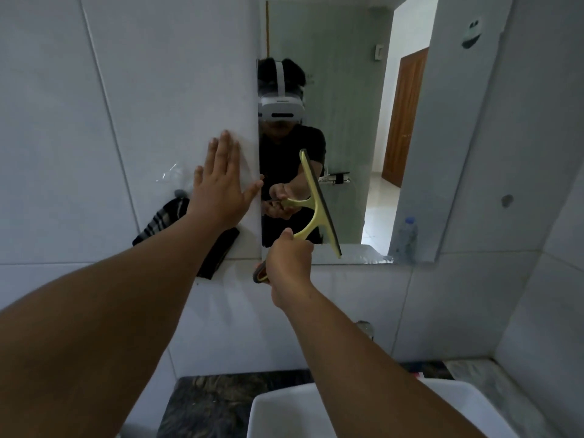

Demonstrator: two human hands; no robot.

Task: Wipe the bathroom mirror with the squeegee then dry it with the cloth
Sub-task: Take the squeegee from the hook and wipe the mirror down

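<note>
The bathroom mirror (354,90) hangs on the white tiled wall ahead. My right hand (289,263) grips the handle of a yellow squeegee (319,203), whose black rubber blade rests tilted against the mirror's lower left part. My left hand (221,188) lies flat with spread fingers on the wall tile just left of the mirror's edge. A dark striped cloth (164,221) hangs on the wall left of the mirror, partly hidden behind my left arm.
A white basin (284,415) sits below on a dark marbled counter (205,403). A tap (365,328) stands behind my right arm. The mirror reflects a person with a headset, a plastic bottle (406,238) and a wooden door (404,118).
</note>
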